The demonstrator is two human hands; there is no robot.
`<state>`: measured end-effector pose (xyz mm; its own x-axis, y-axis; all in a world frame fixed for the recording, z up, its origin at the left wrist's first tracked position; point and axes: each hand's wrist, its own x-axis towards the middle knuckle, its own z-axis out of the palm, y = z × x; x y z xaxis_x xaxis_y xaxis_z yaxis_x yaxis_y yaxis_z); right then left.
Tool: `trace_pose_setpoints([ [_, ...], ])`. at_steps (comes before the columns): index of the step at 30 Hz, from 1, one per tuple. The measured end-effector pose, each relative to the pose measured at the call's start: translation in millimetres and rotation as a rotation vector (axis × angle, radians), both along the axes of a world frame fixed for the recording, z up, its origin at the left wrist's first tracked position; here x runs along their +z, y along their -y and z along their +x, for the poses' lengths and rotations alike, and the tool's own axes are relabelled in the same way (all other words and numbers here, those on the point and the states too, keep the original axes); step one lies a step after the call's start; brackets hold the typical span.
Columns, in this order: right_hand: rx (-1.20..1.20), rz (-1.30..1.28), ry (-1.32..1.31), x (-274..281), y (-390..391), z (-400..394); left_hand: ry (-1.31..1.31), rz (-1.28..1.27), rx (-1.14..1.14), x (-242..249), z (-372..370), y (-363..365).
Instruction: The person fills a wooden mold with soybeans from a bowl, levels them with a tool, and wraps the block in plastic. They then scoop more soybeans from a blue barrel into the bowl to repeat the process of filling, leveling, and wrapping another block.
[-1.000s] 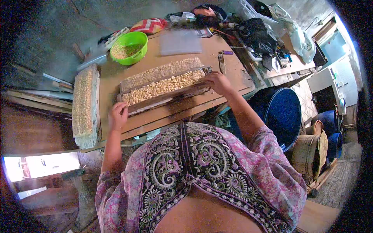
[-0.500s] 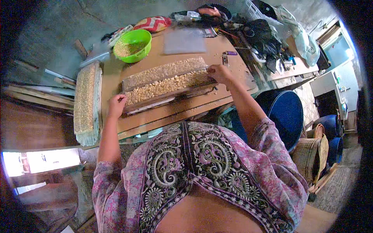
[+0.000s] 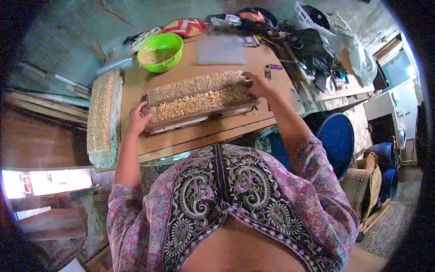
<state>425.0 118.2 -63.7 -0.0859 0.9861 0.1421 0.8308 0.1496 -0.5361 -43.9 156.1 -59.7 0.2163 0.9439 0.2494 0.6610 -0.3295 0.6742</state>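
In the middle of the table lies a long, shallow wooden tray filled with pale yellow beans. Along its far half, the beans look covered by a clear plastic sheet. My left hand is at the tray's left end, with its fingers curled over the end and thumb on the near side. At the far right corner, my right hand has its fingers bent around the tray's end; whether plastic is between them cannot be made out.
A second long bean-filled slab under plastic lies along the table's left edge. Behind are a green bowl with beans and a stack of clear plastic sheets. A purple lighter lies to the right. Blue barrels stand beside the table.
My left hand has gone from a pinch at the tray's near left corner to fingers around its left end. My right hand has shifted slightly toward the far right corner. The view has moved a little.
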Motion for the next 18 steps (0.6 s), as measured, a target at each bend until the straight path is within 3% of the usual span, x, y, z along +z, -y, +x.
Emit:
trace_pose_setpoints([
  [2,-0.009,-0.062,-0.077,-5.7,-7.2,5.2,0.018,-0.199,-0.025,3.6,-0.4,-6.4],
  [7,0.004,-0.228,-0.295,-4.3,-11.0,1.3,-0.095,-0.249,-0.015,30.4,12.4,-0.5],
  [9,0.012,0.007,0.012,2.0,-4.1,-5.8,-0.087,-0.221,-0.035,31.0,12.8,1.8],
  [11,-0.024,-0.026,0.016,16.4,-0.2,-11.6,0.059,-0.193,-0.040,28.6,14.1,3.9],
  [15,0.000,0.036,0.054,17.6,4.2,-11.2,0.073,-0.082,-0.028,23.3,14.4,4.0],
  [16,-0.004,0.037,0.053,4.3,0.7,-4.9,-0.035,-0.080,-0.055,23.4,12.6,2.3],
  [18,0.177,0.171,-0.522,-9.7,-4.7,0.1,-0.143,-0.075,-0.083,22.7,11.8,0.1],
])
